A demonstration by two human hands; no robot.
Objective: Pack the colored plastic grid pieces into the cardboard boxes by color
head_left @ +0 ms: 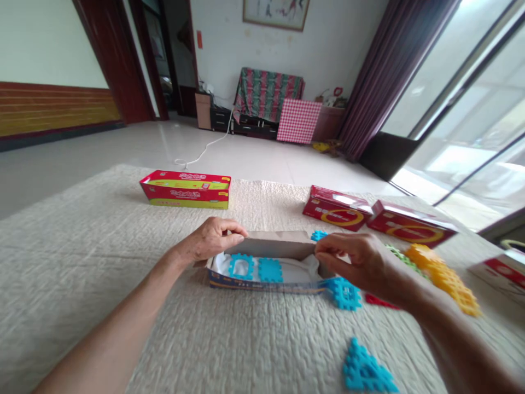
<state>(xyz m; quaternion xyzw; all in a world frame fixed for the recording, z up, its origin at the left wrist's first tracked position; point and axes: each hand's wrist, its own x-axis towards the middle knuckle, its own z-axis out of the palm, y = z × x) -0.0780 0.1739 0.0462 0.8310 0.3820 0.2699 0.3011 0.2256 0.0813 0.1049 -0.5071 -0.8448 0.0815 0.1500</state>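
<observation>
A shallow open cardboard box (266, 284) lies in front of me on a beige quilted cloth (123, 262). Inside it I see a blue ring-shaped toothed plastic piece (241, 266) and a blue square piece (270, 270) on white lining. The box's brown lid flap (279, 245) stands up at the back. My left hand (211, 238) pinches the flap's left end. My right hand (361, 260) pinches its right end. More blue pieces lie outside the box: one beside its right end (345, 294) and a triangular one (365, 372) nearer to me.
A red and yellow box (186, 190) lies at the back left. Two red boxes (338, 208) (412, 225) sit at the back right, with another (504, 273) at the right edge. Yellow (443, 276), green (404, 258) and red (379, 301) plastic pieces lie to the right.
</observation>
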